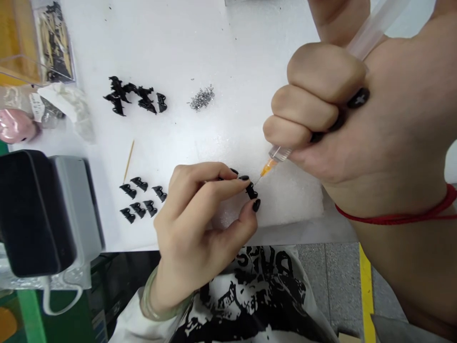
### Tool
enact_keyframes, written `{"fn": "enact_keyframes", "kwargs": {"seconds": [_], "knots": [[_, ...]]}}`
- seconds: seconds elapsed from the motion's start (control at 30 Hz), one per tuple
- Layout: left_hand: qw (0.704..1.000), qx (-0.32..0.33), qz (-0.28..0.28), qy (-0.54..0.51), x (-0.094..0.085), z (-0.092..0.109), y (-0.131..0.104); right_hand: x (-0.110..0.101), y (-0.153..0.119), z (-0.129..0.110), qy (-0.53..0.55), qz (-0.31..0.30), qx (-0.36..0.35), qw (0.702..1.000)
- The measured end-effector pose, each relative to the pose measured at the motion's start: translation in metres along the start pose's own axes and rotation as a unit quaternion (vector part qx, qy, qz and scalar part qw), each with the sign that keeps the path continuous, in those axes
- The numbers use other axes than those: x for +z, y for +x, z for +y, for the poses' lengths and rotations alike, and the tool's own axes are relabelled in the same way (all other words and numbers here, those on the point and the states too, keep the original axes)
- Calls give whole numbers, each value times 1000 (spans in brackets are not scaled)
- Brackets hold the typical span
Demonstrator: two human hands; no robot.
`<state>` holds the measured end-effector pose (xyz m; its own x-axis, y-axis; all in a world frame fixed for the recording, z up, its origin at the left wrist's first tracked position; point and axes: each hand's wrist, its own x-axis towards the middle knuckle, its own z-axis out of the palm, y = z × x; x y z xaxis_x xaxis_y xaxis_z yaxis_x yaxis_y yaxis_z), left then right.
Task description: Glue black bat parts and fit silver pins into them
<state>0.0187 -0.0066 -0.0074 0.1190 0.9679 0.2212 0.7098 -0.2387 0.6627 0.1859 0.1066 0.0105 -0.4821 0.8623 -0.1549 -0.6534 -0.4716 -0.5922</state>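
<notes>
My left hand (205, 214) pinches a small black bat-shaped piece (251, 191) between thumb and fingertips, low over the white table. My right hand (321, 105) is wrapped round a clear syringe (280, 153), and the thin needle on its orange hub (267, 167) points down at the piece, its tip at or very near the edge. Several similar black pieces (137, 209) lie in two rows left of my left hand. Beyond them is a jumbled pile of black pieces (123, 93). Small metal bits (202, 98) form a heap at the table's middle.
A wooden toothpick (129, 162) lies above the rows. At the left are a black device (32, 214) beside a grey one (76, 205), a white cable (62, 312), crumpled tissue (73, 107), a pink object (16, 126) and a clear box of sticks and black pieces (73, 62).
</notes>
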Motion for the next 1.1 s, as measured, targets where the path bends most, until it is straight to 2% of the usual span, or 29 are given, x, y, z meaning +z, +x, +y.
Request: {"fn": "enact_keyframes", "kwargs": {"seconds": [0.2,0.43,0.53,0.7,0.77,0.83,0.97,1.1], "knots": [[1000,4,9,12,1,1,-1,4,3,-1,-4,46,40,998],[999,6,17,34,2,2,-1,6,4,0,-30,51,16,998],[999,7,18,26,2,0,-1,7,4,0,-46,65,33,996],[1000,13,14,10,1,-2,0,11,4,2,12,68,36,997],[999,17,26,10,2,-2,-1,12,4,3,58,105,58,991],[1000,10,20,19,2,-2,-1,13,4,3,75,116,66,988],[1000,11,14,23,3,-1,-1,11,4,2,3,57,4,998],[999,11,9,30,1,1,-1,11,1,2,-11,112,29,993]]}}
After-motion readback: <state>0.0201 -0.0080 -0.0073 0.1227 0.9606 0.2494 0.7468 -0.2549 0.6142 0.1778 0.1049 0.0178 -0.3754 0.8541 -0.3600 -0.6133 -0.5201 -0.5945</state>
